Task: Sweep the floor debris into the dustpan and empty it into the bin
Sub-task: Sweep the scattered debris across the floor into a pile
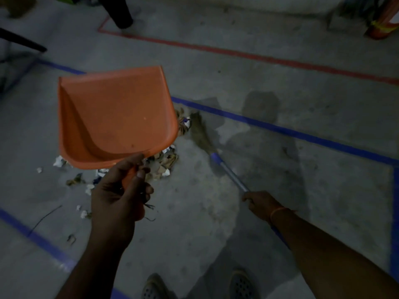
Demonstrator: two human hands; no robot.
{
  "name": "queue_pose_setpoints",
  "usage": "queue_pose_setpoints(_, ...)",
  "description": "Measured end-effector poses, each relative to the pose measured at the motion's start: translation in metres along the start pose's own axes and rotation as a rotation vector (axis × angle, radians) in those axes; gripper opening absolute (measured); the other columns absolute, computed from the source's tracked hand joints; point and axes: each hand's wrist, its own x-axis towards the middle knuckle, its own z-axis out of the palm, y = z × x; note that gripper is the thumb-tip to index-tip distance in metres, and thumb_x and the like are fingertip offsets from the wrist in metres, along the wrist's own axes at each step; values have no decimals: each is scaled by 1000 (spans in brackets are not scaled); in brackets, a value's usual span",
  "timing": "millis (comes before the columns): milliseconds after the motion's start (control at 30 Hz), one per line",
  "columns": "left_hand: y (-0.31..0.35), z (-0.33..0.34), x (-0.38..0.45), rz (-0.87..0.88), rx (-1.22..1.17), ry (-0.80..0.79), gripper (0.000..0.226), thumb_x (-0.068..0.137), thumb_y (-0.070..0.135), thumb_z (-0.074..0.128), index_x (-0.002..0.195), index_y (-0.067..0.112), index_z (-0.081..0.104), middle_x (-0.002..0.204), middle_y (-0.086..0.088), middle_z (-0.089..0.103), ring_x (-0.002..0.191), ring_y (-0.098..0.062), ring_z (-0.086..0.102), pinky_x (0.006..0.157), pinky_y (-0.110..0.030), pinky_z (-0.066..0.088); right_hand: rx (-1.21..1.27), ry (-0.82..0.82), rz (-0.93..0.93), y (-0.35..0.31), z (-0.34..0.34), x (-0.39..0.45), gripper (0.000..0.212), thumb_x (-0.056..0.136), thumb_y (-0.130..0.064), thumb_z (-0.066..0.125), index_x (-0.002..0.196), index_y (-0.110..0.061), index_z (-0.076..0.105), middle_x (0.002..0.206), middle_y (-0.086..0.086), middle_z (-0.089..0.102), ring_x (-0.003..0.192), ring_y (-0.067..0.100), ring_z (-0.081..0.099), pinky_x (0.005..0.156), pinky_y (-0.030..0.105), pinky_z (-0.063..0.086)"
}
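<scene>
Left hand (121, 190) grips an empty orange dustpan (114, 117); right hand (262, 201) grips the broom (218, 156).

Dustpan (116, 113) smooth matt orange plastic; broom (228, 171) shiny metal handle, fibrous bristles; debris (164, 162) crumpled paper; floor (216, 223) rough concrete.

Part of the debris pile (166, 162) is hidden behind the orange dustpan (114, 117). The dustpan's handle is covered by the left hand (121, 197). The broom (218, 156) shaft is concealed below the right hand (262, 203). The shoes (244, 284) are cut off by the lower edge. An orange object (382, 24) at the upper right is blurred beyond recognition.
</scene>
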Motion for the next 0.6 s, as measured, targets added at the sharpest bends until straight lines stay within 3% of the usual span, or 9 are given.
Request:
queue_pose_setpoints(133,3,-31,-9,-4,10,66,30,99,5,60,123,19,71,90,-18,65,61,-19,59,47,-21,44,-4,-41,-105,-34,21,4,23,85,-12,57,98,-26,69,82,5,65,53,10,56,48,11,41)
queue_pose_setpoints(233,7,-54,-19,-30,14,115,29,98,9,63,124,19,71,84,-17,65,61,-19,60,44,-21,40,44,4,-149,-46,29,-14,24,84,-6,60,93,-26,70,74,2,65,48,2,55,47,9,40)
queue_pose_setpoints(367,17,-86,-35,-47,2,153,29,98,10,62,124,21,71,86,-11,67,62,-20,61,43,-22,38,50,85,-216,-44,27,-48,33,81,-4,64,94,-34,69,73,2,69,63,11,63,62,21,49)
queue_pose_setpoints(533,43,-135,-57,-77,-41,184,30,98,11,62,127,18,70,90,-14,68,61,-20,59,43,-19,41,-35,152,-241,-61,10,-92,26,80,-9,67,101,-23,73,90,-5,74,81,6,67,73,2,41)
queue_pose_setpoints(600,60,-158,-68,-88,-42,197,31,99,11,61,127,18,69,89,-16,67,59,-19,57,44,-18,41,-63,165,-241,-79,5,-113,27,79,-9,68,103,-21,74,93,-5,75,84,10,68,72,5,40)
